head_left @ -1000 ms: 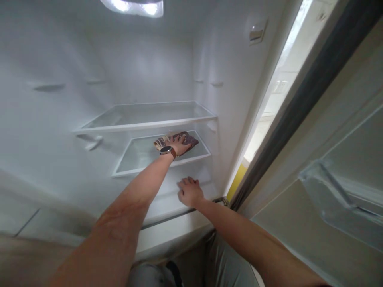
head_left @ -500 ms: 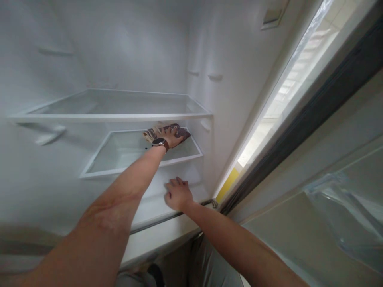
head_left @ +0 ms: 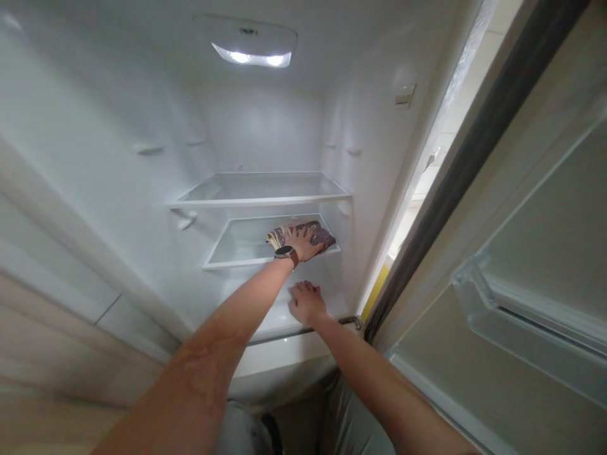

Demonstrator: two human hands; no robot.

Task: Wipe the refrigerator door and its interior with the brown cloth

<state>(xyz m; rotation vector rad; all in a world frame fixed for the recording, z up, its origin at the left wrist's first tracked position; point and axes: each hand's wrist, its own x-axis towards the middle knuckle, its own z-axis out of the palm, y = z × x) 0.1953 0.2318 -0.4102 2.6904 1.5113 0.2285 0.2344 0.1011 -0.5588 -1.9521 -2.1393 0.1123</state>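
I look into an open white fridge. My left hand, a watch on its wrist, lies flat with fingers spread on a dark patterned cloth at the right end of the lower glass shelf. My right hand rests knuckles up on the fridge's bottom ledge, fingers curled loosely, with nothing seen in it. An upper glass shelf sits just above the cloth.
The fridge door stands open at the right with a clear door bin. A lamp glows in the fridge ceiling. Wooden cabinet panels lie to the left. A metal hinge bar sits by my right wrist.
The view has swung up and back, bringing the ceiling lamp into sight. My left hand stays on the cloth at the shelf's right end; my right hand stays on the ledge.
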